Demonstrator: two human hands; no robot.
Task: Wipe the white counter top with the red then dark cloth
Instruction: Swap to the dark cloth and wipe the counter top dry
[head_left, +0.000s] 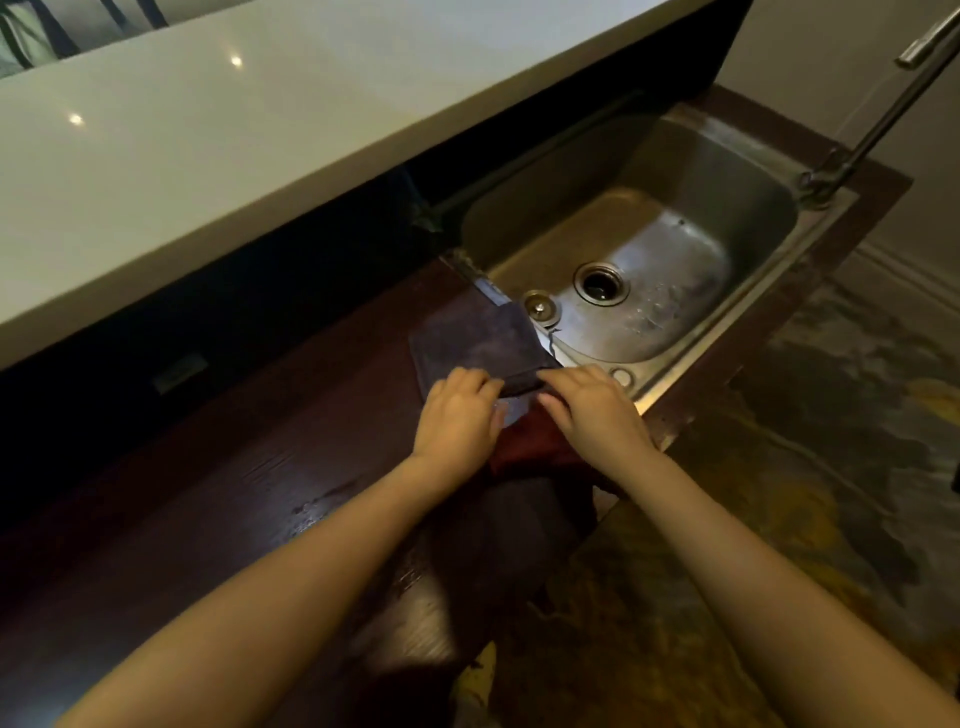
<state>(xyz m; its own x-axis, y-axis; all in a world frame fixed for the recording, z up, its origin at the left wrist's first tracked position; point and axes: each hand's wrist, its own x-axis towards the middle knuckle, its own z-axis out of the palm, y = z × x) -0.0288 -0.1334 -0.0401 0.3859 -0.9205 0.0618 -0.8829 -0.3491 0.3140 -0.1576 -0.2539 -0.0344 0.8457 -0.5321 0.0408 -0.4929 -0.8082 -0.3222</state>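
Both hands at the cloths beside the sink; white counter untouched.

Left hand (457, 415) and right hand (592, 410) pinch the dark cloth (475, 340) at its near edge on the brown ledge (208, 467); red cloth (535, 452) lies under the wrists. Counter (260, 145) far left. Stage uncertain: likely wiping done or not begun.

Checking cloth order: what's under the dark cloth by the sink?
The red cloth pokes out beneath the dark cloth, between both hands. How far it extends underneath is hidden; the rest rests on the wooden counter.

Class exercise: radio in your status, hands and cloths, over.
Both hands, left hand and right hand, pinching dark cloth beside sink. Red cloth underneath. White counter top untouched.
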